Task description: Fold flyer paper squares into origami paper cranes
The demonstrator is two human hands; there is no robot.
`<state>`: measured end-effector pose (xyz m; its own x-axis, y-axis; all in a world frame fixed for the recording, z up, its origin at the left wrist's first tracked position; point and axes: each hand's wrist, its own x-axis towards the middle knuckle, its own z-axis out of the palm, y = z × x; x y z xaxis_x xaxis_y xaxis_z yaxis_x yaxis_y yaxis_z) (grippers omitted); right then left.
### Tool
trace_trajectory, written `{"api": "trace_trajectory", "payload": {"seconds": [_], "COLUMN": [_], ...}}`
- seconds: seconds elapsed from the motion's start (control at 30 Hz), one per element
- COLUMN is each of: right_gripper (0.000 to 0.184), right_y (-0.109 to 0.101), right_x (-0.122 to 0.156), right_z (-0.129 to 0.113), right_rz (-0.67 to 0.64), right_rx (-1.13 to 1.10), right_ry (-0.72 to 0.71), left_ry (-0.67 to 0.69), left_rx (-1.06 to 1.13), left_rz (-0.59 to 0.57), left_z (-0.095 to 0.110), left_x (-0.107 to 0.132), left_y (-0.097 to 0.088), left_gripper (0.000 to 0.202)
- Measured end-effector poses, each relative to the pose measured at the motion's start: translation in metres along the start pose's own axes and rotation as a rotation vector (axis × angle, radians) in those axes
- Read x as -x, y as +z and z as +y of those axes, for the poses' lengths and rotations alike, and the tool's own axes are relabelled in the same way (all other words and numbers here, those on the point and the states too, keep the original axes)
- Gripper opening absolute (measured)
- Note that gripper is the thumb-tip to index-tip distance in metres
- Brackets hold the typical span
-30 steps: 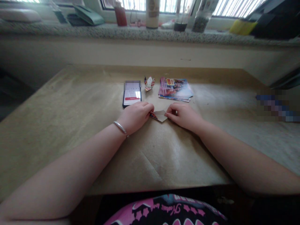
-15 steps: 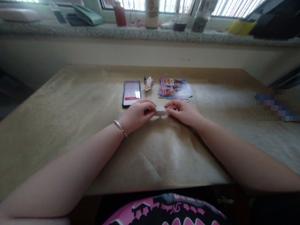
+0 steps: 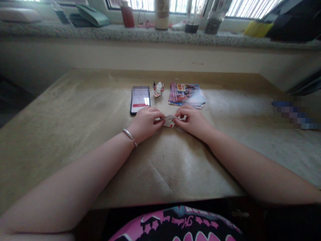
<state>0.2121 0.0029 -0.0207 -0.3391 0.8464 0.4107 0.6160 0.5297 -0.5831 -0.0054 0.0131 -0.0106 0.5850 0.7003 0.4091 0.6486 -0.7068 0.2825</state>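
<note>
Between my two hands is a small folded piece of paper (image 3: 169,121), pale with fine print and a bit of red. My left hand (image 3: 147,121) pinches its left side between thumb and fingers, a silver bangle (image 3: 127,133) at the wrist. On the other side my right hand (image 3: 190,120) grips the paper's right edge, fingers closed. Just beyond the left hand lies a phone (image 3: 140,100) with a lit screen. A folded paper figure (image 3: 158,89) with pointed tips stands beside the phone. Right of it is a stack of printed leaflets (image 3: 187,93).
The table (image 3: 75,134) has a tan cover. A blurred bluish item (image 3: 293,115) lies at its right side. Behind, a stone windowsill (image 3: 140,35) carries several bottles and jars, a green case (image 3: 92,16) and a yellow object (image 3: 258,28).
The paper has been tilted or turned, so its printed face with red now shows instead of a plain pale one. Both hands have shifted slightly and keep their hold.
</note>
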Motion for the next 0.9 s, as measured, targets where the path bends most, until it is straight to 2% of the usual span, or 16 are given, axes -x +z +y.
{"api": "trace_trajectory", "payload": {"seconds": [0.13,0.27,0.47,0.67,0.9], "right_gripper": [0.007,0.010,0.014,0.020,0.023], "right_y": [-0.003,-0.006,-0.008,-0.006,-0.013], "right_x": [0.001,0.003,0.001,-0.001,-0.006], "right_z": [-0.002,-0.005,-0.009,-0.009,-0.010], "right_rz": [0.018,-0.017,-0.136,-0.204,-0.318], "right_rx": [0.083,0.189,0.400,0.386,0.417], "right_ry": [-0.111,-0.099,-0.098,-0.168,-0.249], "left_ry": [0.051,0.074,0.096,0.107,0.167], "left_rx": [-0.013,-0.005,-0.063,-0.062,-0.044], "left_rz": [0.006,-0.014,-0.058,-0.068,-0.169], "left_z": [-0.001,-0.003,-0.002,-0.001,-0.002], "left_x": [0.000,0.001,0.001,0.000,0.000], "left_y": [0.002,0.004,0.004,0.004,-0.003], "left_gripper": [0.016,0.018,0.018,0.018,0.023]}}
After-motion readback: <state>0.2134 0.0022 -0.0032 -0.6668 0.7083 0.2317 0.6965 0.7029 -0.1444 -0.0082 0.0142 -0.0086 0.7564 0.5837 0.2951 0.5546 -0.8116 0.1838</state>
